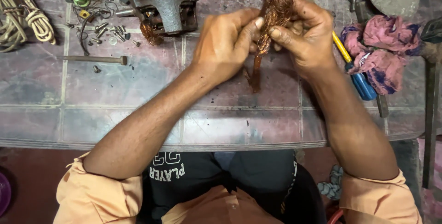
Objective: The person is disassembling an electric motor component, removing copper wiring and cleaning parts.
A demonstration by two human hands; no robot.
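Both hands pinching a tangled bundle of fine copper winding wire (275,17) at upper centre of the frame: left hand (225,44) gripping its lower neck, right hand (306,33) clasping the frizzy top. Seemingly mid-way through teasing strands apart above the tiled reddish counter (138,90); probably calling for a firm pinch and a steady pull along the strands. Hard to make out: bundle's upper end behind fingers. Grey cast-metal motor housing (165,7) at upper left cut off by frame edge; blue-and-yellow-handled screwdriver (357,74) partly hidden under right wrist.
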